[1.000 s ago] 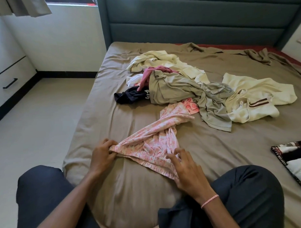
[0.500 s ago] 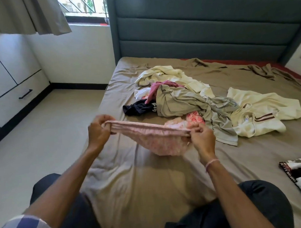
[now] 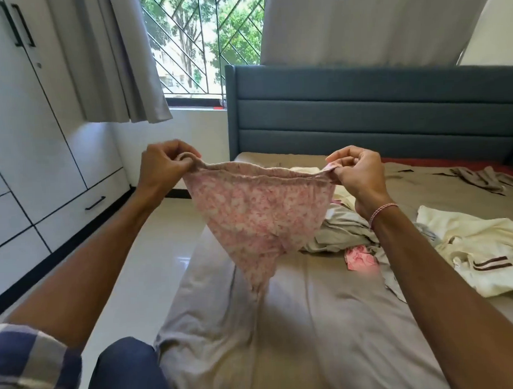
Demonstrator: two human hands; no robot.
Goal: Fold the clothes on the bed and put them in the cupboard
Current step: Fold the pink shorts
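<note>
A pink floral garment (image 3: 259, 214) hangs in the air over the bed (image 3: 312, 323), stretched by its waistband between both hands. My left hand (image 3: 161, 168) pinches the waistband's left end, and my right hand (image 3: 356, 173) pinches its right end. The cloth tapers down to a point that touches the brown sheet. Behind it on the bed lie a grey-green garment (image 3: 341, 229), a small pink piece (image 3: 360, 257) and a cream top with brown stripes (image 3: 478, 250). The white cupboard (image 3: 24, 144) stands along the left wall, its doors closed.
A tiled floor strip (image 3: 141, 256) runs between bed and cupboard. The blue padded headboard (image 3: 363, 112) stands at the back, with a barred window (image 3: 203, 42) and grey curtains (image 3: 114, 59) above. A crumpled brown cloth (image 3: 481, 177) lies at the far right.
Both hands picked the pink garment up off the sheet and raised it high, spreading the waistband apart. The view has tilted up toward the window.
</note>
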